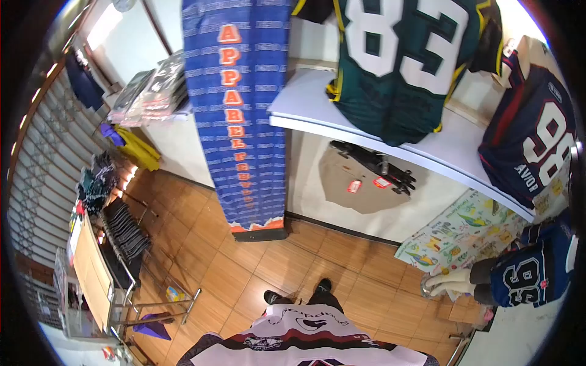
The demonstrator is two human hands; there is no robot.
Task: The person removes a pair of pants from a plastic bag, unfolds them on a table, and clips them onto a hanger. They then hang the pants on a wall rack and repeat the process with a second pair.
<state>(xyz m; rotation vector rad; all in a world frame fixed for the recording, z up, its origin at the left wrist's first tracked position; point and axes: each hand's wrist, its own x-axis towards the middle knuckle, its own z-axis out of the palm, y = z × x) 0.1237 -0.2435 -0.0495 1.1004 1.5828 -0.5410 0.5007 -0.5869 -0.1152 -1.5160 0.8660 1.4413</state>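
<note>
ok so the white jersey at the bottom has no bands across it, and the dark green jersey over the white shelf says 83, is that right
Not quite: the white jersey does have bands, dark red and black, as the head view shows. The dark green jersey over the white shelf does say 83.

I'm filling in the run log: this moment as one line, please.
hands: both out of view | nearest: striped white jersey, held or worn unclear | ahead: blue APPAREL banner, green 83 jersey | floor: brown tiles
</note>
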